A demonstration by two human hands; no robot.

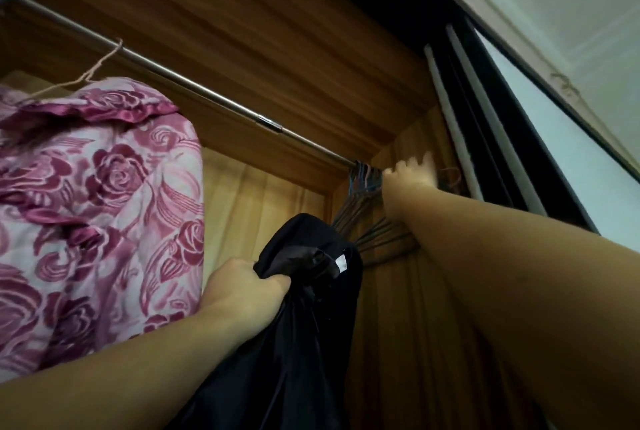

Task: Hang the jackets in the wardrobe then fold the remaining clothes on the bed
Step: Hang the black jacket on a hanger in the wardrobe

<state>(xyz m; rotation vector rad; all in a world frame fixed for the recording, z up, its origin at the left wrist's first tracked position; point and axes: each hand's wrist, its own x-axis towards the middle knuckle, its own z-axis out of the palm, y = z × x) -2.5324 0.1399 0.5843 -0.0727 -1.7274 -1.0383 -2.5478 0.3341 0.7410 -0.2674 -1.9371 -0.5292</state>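
At the rail's (194, 81) right end, the right hand (410, 171), blurred, grasp unclear, is reaching among hangers (363, 183); the left hand (242, 282) is gripping the black jacket (298, 325) below.

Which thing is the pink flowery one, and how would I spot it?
Look inside the wooden wardrobe for the shiny metal rail running across it. On its left end a pink hanger holds the pink rose-patterned garment. It is the only flowery, light-coloured cloth; the black jacket nearby is plain.
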